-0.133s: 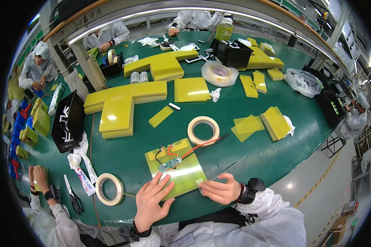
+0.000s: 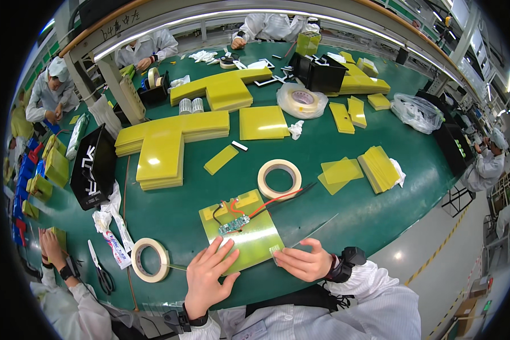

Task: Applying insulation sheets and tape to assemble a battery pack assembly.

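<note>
A yellow-green battery pack [image 2: 254, 241] wrapped in sheet lies in front of me, with a small green circuit board [image 2: 234, 225] on its upper part. Red and black wires [image 2: 277, 199] run from the circuit board toward the upper right. My left hand [image 2: 209, 277] rests open on the pack's lower left, fingers spread on the surface. At the right edge, my right hand [image 2: 303, 260] is closed, its thumb and fingers pinching a small pale label [image 2: 274, 250] against the pack's side. Part of the label is hidden by the fingertips.
Masking tape rolls [image 2: 279, 179] lie beyond the pack and at its left [image 2: 150, 260]. Scissors [image 2: 101, 269] and a white tube [image 2: 118, 249] are farther left. Stacked yellow sheets [image 2: 161, 158] and a black bin [image 2: 92, 167] stand behind. A co-worker's hand [image 2: 52, 249] is at far left.
My hands and the pack stay practically where they were. At the far left, the co-worker's hands and the yellow piece beside them have shifted slightly.
</note>
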### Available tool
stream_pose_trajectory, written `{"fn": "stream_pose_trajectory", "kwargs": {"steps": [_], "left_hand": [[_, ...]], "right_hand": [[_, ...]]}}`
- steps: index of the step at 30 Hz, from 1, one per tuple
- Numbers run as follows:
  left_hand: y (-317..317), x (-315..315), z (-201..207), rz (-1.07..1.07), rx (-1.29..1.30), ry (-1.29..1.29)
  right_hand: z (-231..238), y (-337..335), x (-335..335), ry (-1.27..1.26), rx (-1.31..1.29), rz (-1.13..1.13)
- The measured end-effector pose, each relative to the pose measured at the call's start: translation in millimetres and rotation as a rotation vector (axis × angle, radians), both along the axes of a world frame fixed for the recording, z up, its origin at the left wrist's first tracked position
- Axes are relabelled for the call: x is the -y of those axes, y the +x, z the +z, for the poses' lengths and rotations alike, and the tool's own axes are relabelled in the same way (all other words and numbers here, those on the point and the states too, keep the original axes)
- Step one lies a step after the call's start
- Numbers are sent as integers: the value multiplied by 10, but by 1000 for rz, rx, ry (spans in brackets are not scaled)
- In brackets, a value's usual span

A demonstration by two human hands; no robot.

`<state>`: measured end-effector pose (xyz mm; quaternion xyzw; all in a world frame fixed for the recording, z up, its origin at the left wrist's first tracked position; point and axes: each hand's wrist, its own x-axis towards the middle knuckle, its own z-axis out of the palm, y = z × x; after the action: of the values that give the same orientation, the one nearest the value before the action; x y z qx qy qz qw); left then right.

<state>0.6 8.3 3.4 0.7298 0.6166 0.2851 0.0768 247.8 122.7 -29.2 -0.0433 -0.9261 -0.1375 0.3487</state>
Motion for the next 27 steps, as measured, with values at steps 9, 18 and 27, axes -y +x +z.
{"fn": "stream_pose_trajectory", "kwargs": {"steps": [9, 18, 27], "left_hand": [[2, -4, 8, -3, -1, -5], [7, 3, 21, 3, 4, -10], [0, 4, 20, -1, 12, -12]], "right_hand": [[-93, -30, 182, 21, -62, -214], [-173, -31, 259, -38, -48, -281], [-148, 2, 297, -102, 11, -322]]}}
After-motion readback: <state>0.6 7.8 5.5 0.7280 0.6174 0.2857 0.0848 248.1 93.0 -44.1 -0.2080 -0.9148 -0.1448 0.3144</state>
